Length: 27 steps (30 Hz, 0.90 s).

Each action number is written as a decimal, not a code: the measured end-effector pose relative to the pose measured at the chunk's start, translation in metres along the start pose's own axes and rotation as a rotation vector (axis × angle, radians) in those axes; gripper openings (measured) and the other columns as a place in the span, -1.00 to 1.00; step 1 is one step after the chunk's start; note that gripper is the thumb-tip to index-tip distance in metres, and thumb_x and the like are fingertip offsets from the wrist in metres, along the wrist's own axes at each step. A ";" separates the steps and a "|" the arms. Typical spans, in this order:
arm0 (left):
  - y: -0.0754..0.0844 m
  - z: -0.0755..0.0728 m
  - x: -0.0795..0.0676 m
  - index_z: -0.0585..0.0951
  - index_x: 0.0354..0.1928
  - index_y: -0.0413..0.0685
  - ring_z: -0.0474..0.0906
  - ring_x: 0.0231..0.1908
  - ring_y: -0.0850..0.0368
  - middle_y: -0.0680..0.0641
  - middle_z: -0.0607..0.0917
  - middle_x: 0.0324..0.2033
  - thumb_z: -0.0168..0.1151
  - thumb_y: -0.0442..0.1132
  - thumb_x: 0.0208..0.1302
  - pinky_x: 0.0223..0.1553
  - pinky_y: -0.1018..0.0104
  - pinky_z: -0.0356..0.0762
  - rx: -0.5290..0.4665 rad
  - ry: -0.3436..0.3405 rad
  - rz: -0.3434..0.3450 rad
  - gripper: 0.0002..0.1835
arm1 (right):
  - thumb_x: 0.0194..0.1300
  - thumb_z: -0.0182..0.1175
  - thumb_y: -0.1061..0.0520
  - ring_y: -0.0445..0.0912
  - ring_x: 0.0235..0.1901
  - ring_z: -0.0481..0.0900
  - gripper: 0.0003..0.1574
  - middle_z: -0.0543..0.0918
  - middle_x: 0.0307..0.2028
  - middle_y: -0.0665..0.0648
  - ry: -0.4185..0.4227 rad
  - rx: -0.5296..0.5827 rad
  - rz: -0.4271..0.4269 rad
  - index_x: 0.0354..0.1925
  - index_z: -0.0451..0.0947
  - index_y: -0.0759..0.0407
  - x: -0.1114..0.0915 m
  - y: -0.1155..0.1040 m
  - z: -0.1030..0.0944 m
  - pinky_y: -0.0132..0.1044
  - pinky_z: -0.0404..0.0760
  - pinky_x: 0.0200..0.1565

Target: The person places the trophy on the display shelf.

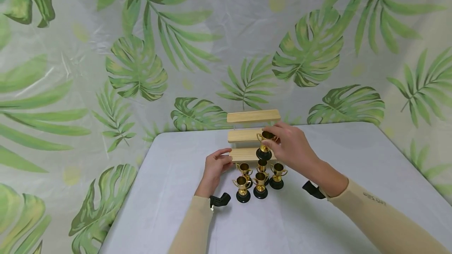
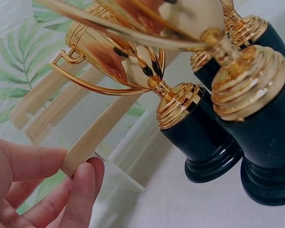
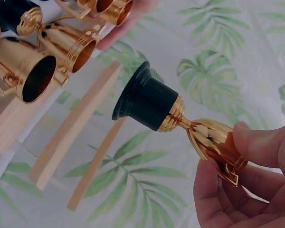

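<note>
My right hand (image 1: 294, 146) pinches a small gold trophy cup (image 3: 213, 137) by its bowl, thumb on one side and fingers on the other. In the head view this cup, with its black base (image 1: 263, 154), overlaps the lower boards of a three-tier wooden shelf (image 1: 247, 155). My left hand (image 1: 214, 167) is at the left end of the lowest board; in the left wrist view thumb and fingers pinch that board's end (image 2: 78, 159). Several more gold trophies with black bases, one of them a front trophy (image 1: 242, 183), stand upright in a cluster before the shelf.
The shelf's middle board (image 1: 240, 136) and top board (image 1: 252, 116) rise behind the lowest one, near the back edge of the white-covered table (image 1: 176, 175). A leaf-patterned cloth (image 1: 212, 50) hangs behind. Both wrists wear small black devices.
</note>
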<state>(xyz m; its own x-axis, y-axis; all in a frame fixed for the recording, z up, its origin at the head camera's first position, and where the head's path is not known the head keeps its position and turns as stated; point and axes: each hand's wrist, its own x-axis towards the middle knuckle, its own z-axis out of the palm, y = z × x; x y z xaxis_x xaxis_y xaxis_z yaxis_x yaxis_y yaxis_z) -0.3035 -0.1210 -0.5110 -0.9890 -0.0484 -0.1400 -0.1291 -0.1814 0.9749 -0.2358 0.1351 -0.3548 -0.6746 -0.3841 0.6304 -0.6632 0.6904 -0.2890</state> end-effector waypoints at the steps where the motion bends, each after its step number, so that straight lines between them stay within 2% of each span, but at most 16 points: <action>1: 0.000 0.000 0.000 0.71 0.08 -0.16 0.72 -0.32 0.09 -0.18 0.74 -0.25 0.38 -0.44 0.21 -0.14 0.16 0.72 -0.001 0.000 -0.002 -0.63 | 0.19 0.49 0.11 -0.17 -0.48 0.50 -0.55 0.57 -0.34 0.04 -0.005 0.002 0.000 0.03 0.69 0.25 0.003 0.001 0.002 -0.28 0.52 -0.48; 12: 0.000 -0.002 0.001 0.72 0.06 -0.14 0.72 -0.32 0.09 -0.20 0.74 -0.24 0.37 -0.46 0.20 -0.20 0.23 0.72 -0.014 -0.011 -0.006 -0.65 | 0.22 0.47 0.13 -0.12 -0.47 0.45 -0.65 0.57 -0.34 0.07 -0.047 0.016 0.001 -0.03 0.71 0.22 0.040 0.015 0.016 -0.24 0.49 -0.49; 20: 0.000 0.001 0.001 0.73 0.05 -0.10 0.73 -0.30 0.08 -0.19 0.75 -0.24 0.40 -0.44 0.20 -0.20 0.25 0.72 -0.012 0.000 -0.013 -0.65 | 0.26 0.44 0.11 -0.08 -0.43 0.51 -0.57 0.61 -0.28 0.12 -0.061 0.004 -0.006 0.05 0.69 0.28 0.062 0.022 0.022 -0.21 0.53 -0.44; 27: -0.001 0.000 0.003 0.72 0.07 -0.13 0.73 -0.28 0.07 -0.21 0.74 -0.22 0.39 -0.44 0.21 -0.19 0.23 0.72 0.007 0.014 -0.012 -0.64 | 0.30 0.41 0.10 -0.06 -0.40 0.53 -0.58 0.63 -0.24 0.14 -0.089 0.001 0.001 0.06 0.68 0.25 0.081 0.020 0.027 -0.17 0.55 -0.39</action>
<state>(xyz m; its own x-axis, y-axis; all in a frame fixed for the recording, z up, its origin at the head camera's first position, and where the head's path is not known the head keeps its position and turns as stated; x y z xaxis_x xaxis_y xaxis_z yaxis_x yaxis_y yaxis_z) -0.3063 -0.1208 -0.5119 -0.9862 -0.0601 -0.1539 -0.1414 -0.1755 0.9743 -0.3127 0.1010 -0.3292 -0.7015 -0.4362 0.5636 -0.6625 0.6906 -0.2901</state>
